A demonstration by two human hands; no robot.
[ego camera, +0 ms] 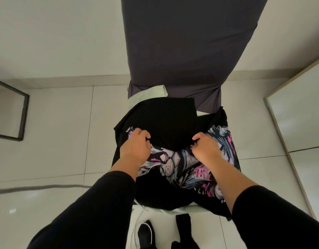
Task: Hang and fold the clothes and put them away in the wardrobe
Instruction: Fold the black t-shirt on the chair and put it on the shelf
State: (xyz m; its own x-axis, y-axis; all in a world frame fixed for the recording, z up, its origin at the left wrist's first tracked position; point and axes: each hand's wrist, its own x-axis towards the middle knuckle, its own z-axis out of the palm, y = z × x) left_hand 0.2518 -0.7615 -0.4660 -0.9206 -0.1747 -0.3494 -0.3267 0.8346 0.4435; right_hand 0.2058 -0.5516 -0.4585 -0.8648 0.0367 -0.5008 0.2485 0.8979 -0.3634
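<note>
The left hand and the right hand each pinch a folded-over edge of the black printed T-shirt, fingers curled into the cloth. The shirt lies under and between both hands on a chair seat, its pink and grey print showing below the knuckles. A pale green garment peeks out beyond the hands, against the dark-covered chair back.

Pale tiled floor, dark-covered chair, dark-framed mirror left, white wall
</note>
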